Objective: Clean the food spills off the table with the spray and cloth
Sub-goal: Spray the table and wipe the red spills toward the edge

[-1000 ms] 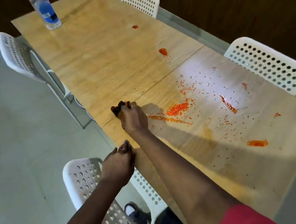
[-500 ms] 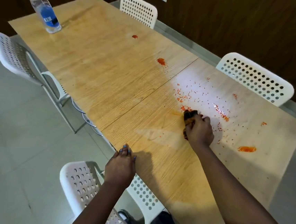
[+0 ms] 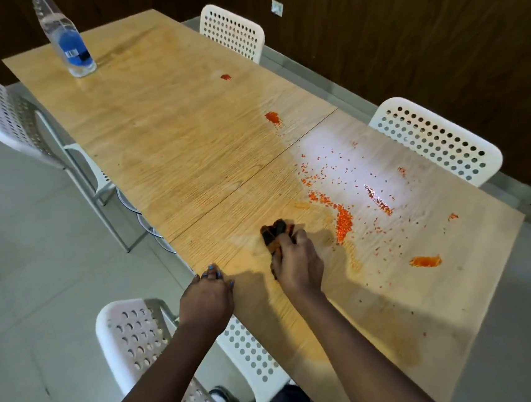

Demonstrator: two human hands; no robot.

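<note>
While the right hand (image 3: 299, 262) grips a dark, orange-stained cloth (image 3: 275, 234) with its fingers curled round it and presses it onto the wooden tabletop (image 3: 167, 139), the left hand (image 3: 207, 298) rests at the near edge, fingers loosely bent and holding nothing. Just right of the cloth lies a heap of orange crumbs (image 3: 343, 222), with more scattered beyond and separate smears farther off. A spray bottle (image 3: 69, 44) with a blue label stands at the far corner, well apart.

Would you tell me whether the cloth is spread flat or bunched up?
Bunched up: the cloth is a dark wad gripped in the right hand.
</note>
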